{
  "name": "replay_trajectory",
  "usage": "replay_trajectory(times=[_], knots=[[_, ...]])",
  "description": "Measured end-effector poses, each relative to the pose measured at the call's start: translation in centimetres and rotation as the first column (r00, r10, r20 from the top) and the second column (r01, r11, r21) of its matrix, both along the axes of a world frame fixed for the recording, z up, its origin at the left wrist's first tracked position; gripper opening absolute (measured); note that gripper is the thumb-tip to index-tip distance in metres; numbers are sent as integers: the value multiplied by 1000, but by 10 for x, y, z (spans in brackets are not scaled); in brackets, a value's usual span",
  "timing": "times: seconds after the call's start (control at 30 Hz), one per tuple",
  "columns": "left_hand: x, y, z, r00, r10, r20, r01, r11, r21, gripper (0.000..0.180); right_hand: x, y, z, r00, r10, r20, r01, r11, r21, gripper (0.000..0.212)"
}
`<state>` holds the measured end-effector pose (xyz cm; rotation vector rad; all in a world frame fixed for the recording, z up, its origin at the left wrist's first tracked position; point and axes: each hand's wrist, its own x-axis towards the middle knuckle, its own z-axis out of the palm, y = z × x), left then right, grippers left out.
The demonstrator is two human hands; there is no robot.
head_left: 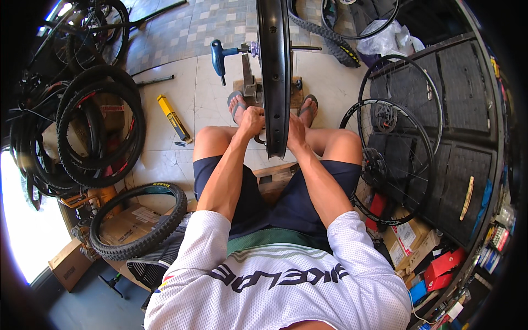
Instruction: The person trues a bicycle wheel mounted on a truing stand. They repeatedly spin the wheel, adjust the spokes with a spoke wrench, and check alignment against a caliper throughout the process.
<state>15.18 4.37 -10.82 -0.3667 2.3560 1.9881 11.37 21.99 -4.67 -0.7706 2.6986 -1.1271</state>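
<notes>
Bicycle repair workshop: stacked tyres (99, 126), spoked wheels (399, 137) against cabinets, a truing stand (250, 82), boxed parts (412, 242) on the floor.

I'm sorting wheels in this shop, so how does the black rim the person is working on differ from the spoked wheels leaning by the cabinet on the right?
The black rim stands upright, edge-on in a stand, gripped by the left hand and right hand; the spoked wheels lean untouched against the dark cabinet. The rim looks deep-walled, and its spokes can't be seen; the leaning wheels look thin-rimmed, with spokes and hubs showing. Both are black and tyreless.
</notes>
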Motion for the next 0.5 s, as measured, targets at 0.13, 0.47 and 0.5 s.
replay_trajectory(times=[0.13, 0.47, 0.5], knots=[[-1, 3, 17, 998, 56, 20, -55, 998, -44, 26, -11, 9, -15, 989, 106, 102, -97, 991, -91, 44], [8, 2, 78, 997, 72, -39, -67, 992, 111, 32, -12, 12, -16, 919, 225, 325, -189, 972, -140, 28], [9, 6, 89, 997, 80, 12, -81, 979, 188, 33, -13, 13, -16, 915, 220, 338, -179, 973, -148, 28]])
